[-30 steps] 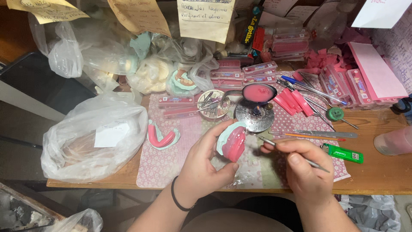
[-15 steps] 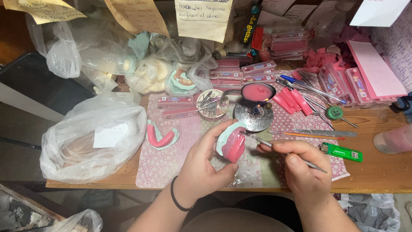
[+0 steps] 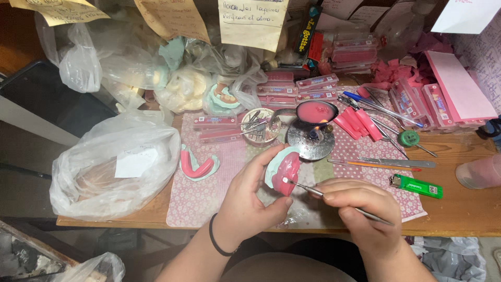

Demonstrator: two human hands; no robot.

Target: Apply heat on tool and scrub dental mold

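My left hand (image 3: pixel 250 201) holds a pale green dental cast with a pink wax rim (image 3: pixel 284 168) above the patterned mat (image 3: pixel 206 196). In my right hand (image 3: pixel 365 214) is a thin metal wax tool (image 3: pixel 313 190), held like a pen, its tip touching the pink wax. Just behind the cast stands a small burner (image 3: pixel 312 141) with a lit flame, and a ladle of pink wax (image 3: pixel 315 110) over it. A second green cast with a pink wax rim (image 3: pixel 197 166) lies on the mat to the left.
A tin of metal tools (image 3: pixel 259 127), pink wax sticks (image 3: pixel 355 122), flat pink boxes (image 3: pixel 313 83), a green lighter (image 3: pixel 416 185), pens and hand tools (image 3: pixel 396 163) crowd the wooden table (image 3: pixel 469 209). Clear plastic bags (image 3: pixel 112 167) sit at left; a pink cup (image 3: pixel 480 171) at right.
My right hand has brought the tool's tip from beside the cast onto the pink wax. The left hand keeps the cast in about the same place.
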